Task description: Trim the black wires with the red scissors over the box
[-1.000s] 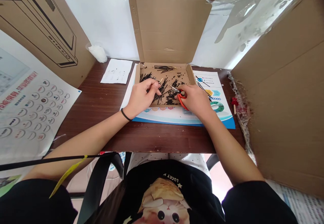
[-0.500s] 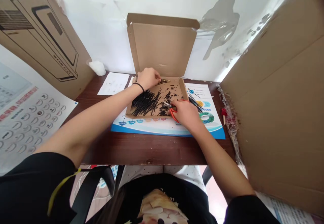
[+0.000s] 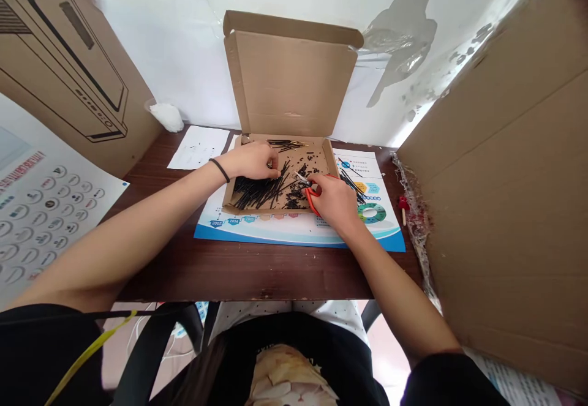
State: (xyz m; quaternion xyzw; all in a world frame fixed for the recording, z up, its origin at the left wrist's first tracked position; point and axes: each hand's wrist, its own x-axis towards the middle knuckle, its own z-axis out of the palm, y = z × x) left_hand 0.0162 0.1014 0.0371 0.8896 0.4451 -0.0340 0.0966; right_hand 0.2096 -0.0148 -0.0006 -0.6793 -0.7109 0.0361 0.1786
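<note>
My right hand grips a pair of scissors with orange-red handles, their tips pointing left over the shallow cardboard box. Curled over the box's left side, my left hand has its fingers bent down to a heap of thin black wire pieces; whether one is between them cannot be made out. A small bundle of black pieces with gold-coloured ends lies at the back of the box. Short black clippings are scattered near the scissors.
The box's lid stands raised against the wall. Beneath the box lies a printed sheet, with more black strands on its right. White paper is at left. Large cardboard panels flank the brown table.
My left hand has moved from the gold-tipped bundle at the back down and left to the black heap. The scissors stay in my right hand, almost in place. The view has shifted slightly.
</note>
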